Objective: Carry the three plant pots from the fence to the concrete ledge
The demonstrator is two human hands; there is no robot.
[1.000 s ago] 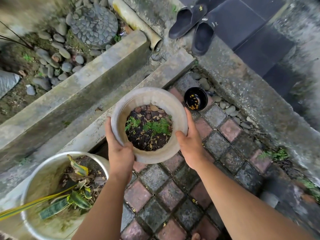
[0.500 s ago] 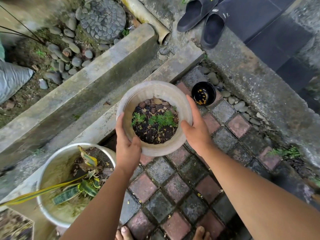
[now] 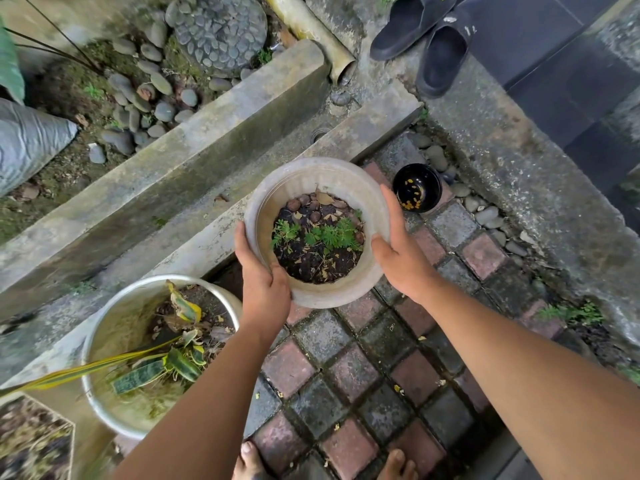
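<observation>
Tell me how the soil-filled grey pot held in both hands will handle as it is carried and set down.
The grey pot is probably heavy for its size, since dark soil fills its lower part. Its walls look rigid, so the left hand and right hand gripping opposite sides should not flex it. The wide rim suggests it may tip if set half on the narrow concrete ledge.

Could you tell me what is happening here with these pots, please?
A person holds a round grey pot of small green seedlings in both hands, the left hand and right hand on opposite sides of its rim, above the concrete ledge. A larger white pot with a striped plant already sits there.
</observation>
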